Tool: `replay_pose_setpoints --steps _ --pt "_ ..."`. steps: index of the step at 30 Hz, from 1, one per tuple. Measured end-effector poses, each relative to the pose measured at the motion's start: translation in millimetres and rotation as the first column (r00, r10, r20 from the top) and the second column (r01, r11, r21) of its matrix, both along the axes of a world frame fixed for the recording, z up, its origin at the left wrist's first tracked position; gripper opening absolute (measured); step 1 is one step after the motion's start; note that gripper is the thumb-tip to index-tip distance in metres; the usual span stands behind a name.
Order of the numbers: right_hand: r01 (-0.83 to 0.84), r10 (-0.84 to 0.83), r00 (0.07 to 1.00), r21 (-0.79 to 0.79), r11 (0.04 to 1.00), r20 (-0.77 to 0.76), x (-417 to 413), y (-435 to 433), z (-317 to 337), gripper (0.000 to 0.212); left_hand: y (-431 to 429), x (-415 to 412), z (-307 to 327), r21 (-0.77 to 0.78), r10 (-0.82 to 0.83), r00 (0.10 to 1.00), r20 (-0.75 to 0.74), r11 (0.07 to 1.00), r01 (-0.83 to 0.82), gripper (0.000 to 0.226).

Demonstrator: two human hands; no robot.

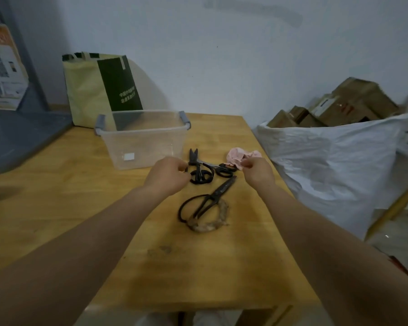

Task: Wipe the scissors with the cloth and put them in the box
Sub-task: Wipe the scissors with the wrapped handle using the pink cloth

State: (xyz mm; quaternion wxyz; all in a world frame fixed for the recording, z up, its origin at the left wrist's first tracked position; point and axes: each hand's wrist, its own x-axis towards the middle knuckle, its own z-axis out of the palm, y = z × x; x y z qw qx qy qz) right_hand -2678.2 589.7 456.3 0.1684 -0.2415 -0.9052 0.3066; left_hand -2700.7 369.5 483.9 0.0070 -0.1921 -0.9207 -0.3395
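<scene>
Bare forearms [99,222] reach in from the near end of the surface [57,208]. Left hand [167,177]: fingers [182,166] curled right at the handle loops of the short scissors [198,171], just in front of the box [141,137] — can't tell if they've got a real hold or are only touching. Right hand [257,171]: fingers [246,164] pinching the pink cloth [237,156], off the box's front right corner.

Box looks empty, so I'd say nothing's wiped or stowed yet. All three pairs are out — a slim pair [224,170] between the short scissors and the cloth, and the big scissors [210,201] further out in front of the box.

Room-wise, the box is open on top with an easy way in from the front. The surface's right edge runs close past the cloth, with a white sack [339,161] beyond it.
</scene>
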Motion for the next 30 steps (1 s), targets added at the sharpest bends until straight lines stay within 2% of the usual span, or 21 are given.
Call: replay_pose_setpoints --steps 4,6,9,11,15,17,20,24,27,30 --pt "-0.026 0.021 0.996 0.061 0.998 0.085 -38 22 -4 0.033 23 -26 -2 -0.036 -0.051 0.998 0.022 0.998 0.052 0.024" --pt "-0.046 0.017 0.989 0.195 0.98 0.15 -57 33 -5 0.038 34 -39 -3 -0.036 -0.057 0.998 0.033 0.998 0.059 0.031" --pt "-0.129 0.004 0.967 0.474 0.871 0.254 -78 41 -3 0.052 47 -54 -6 -0.031 -0.059 0.997 0.041 0.998 0.06 0.04" --pt "-0.159 0.003 0.955 0.503 0.849 0.296 -87 43 1 0.055 50 -60 -8 -0.032 -0.067 0.996 0.052 0.997 0.069 0.04" --pt "-0.058 -0.035 0.962 0.326 0.944 0.271 -90 44 4 0.034 47 -58 -12 -0.034 -0.06 0.996 0.072 0.997 0.063 0.035" --pt "0.042 -0.076 0.99 0.266 0.963 0.118 -84 48 2 0.023 42 -54 -14 -0.027 -0.056 0.996 0.071 0.998 0.058 0.032" --pt "0.129 -0.113 0.979 0.085 0.988 -0.168 -65 50 12 0.024 34 -43 -12 0.004 -0.037 0.996 0.079 0.999 0.037 0.031" --pt "0.09 -0.156 0.899 -0.178 0.98 -0.409 -26 33 47 0.014 25 -18 -5 0.099 -0.034 0.994 0.103 0.995 0.023 0.017" --pt "0.027 -0.22 0.83 -0.357 0.934 -0.512 7 20 65 0.01 17 3 -3 0.108 -0.014 0.99 0.138 0.994 -0.001 0.032" --pt "-0.042 -0.199 0.81 -0.393 0.919 -0.552 40 2 66 0.011 13 27 -7 -0.013 -0.082 0.981 0.174 0.996 0.086 0.042"
